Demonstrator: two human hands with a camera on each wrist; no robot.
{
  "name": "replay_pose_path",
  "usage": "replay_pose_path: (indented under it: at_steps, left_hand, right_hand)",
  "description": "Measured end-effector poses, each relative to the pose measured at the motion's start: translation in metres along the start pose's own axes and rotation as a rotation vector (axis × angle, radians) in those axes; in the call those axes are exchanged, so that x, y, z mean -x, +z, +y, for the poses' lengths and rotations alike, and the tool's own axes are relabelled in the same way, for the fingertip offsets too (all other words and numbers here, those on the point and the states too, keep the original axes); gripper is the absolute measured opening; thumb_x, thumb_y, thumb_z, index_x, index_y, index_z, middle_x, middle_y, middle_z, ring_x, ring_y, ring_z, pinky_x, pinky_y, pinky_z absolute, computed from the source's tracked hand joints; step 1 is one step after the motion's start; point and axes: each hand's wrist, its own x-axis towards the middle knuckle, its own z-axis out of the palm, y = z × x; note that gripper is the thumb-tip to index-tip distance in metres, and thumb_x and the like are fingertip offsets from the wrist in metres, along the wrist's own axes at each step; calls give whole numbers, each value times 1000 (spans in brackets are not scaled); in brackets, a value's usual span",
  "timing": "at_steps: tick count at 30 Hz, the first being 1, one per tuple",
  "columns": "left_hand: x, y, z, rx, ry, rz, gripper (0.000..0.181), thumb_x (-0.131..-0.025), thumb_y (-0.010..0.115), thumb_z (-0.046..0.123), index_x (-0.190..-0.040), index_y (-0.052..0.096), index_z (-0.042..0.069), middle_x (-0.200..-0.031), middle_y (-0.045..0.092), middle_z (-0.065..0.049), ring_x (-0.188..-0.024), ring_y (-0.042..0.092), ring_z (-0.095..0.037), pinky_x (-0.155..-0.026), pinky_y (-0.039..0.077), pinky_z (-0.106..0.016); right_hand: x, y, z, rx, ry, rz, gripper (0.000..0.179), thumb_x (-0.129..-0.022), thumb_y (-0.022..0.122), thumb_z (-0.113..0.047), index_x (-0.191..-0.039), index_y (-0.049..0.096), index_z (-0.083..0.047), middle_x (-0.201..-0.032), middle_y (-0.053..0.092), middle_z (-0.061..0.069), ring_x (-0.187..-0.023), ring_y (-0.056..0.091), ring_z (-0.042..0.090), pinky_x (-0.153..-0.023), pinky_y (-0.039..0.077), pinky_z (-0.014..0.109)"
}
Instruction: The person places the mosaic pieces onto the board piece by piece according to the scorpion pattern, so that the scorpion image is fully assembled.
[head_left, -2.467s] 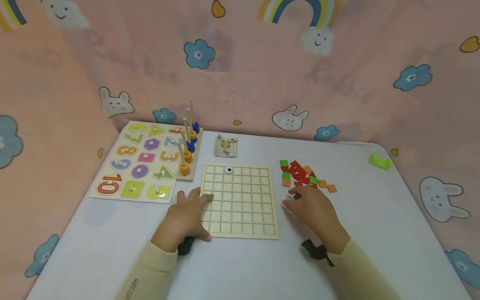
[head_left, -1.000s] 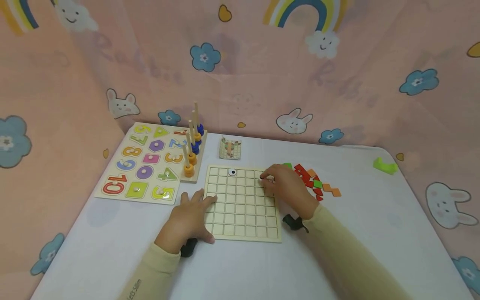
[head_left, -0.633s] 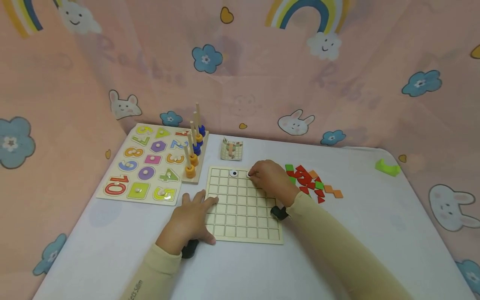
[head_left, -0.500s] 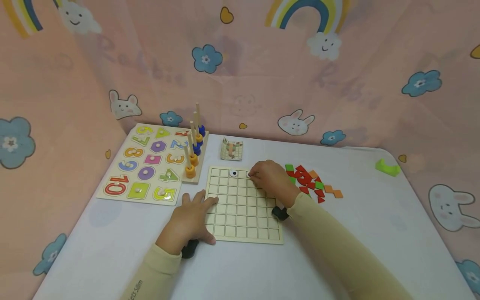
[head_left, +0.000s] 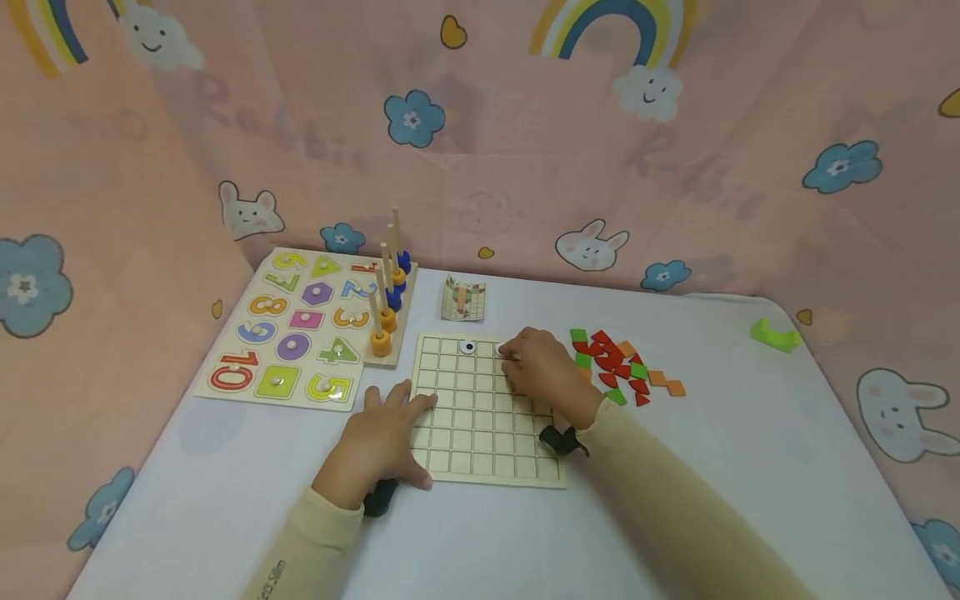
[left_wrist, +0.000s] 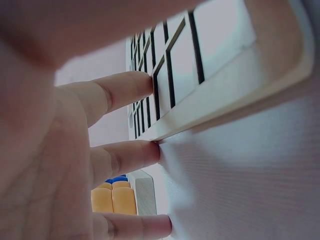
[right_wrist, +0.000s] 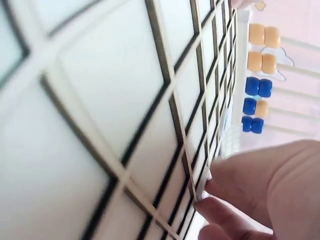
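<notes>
A square wooden grid board [head_left: 480, 417] lies in the middle of the table. My left hand [head_left: 378, 442] rests at its left edge with fingers spread, one fingertip on the board and the thumb by the near corner. In the left wrist view, two other fingertips [left_wrist: 150, 152] touch at or beside the board's edge. My right hand [head_left: 546, 371] is at the far row and pinches a small white tile [right_wrist: 201, 191], mostly hidden by the fingertips. A white tile with a black eye dot [head_left: 467, 347] lies in that same row, a little to the left.
Several red, green and orange tiles [head_left: 611, 358] lie in a loose pile right of the board. A number puzzle board [head_left: 292, 396] and a peg stand with beads [head_left: 381, 343] stand at the left. A pattern card [head_left: 462, 300] lies behind; a green piece [head_left: 775, 336] is far right.
My right hand has gone from beside the tile pile leftward to the board's far row with the white tile, and its fingers have shifted slightly there. The left hand stays in place.
</notes>
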Motion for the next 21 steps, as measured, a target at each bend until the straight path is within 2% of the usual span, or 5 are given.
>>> replay_pose_path:
  at_steps: [5,12,16,19,21]
  left_hand:
    - [1,-1,1,-5,-1,-2,110,-55,107,40,-152,58,20,-162,41,-19,-118,42,-42,-69,52,-44]
    - [0,-2,2,-13,1,-3,110,-56,106,41,-152,58,20,-162,40,-19,-120,42,-43,-70,53,-45]
    - [0,-2,2,-18,1,-7,110,-56,106,41,-152,58,20,-162,40,-19,-120,42,-44,-70,53,-46]
    - [1,-2,2,-15,0,-9,110,-55,106,41,-152,58,20,-162,40,-19,-119,42,-44,-70,53,-46]
    - [1,-2,2,-14,-1,-9,110,-55,106,41,-152,58,20,-162,40,-19,-120,42,-44,-71,52,-46]
  right_hand:
    - [2,0,0,-14,4,36,28,-103,68,-18,-127,77,-7,-128,66,14,-116,59,36,-97,50,49]
    - [-3,1,11,-60,-3,99,23,-104,62,-15,-120,78,-10,-133,62,15,-123,55,38,-101,47,53]
    - [-1,-3,18,-124,73,133,25,-104,60,-18,-120,77,-9,-135,63,14,-128,54,38,-106,45,53]
    - [5,-10,32,-161,150,160,29,-104,58,-21,-122,75,-7,-135,65,14,-128,53,37,-109,44,53]
    - [9,-15,47,-147,188,189,31,-105,57,-22,-124,74,-6,-133,65,16,-126,54,39,-107,45,55]
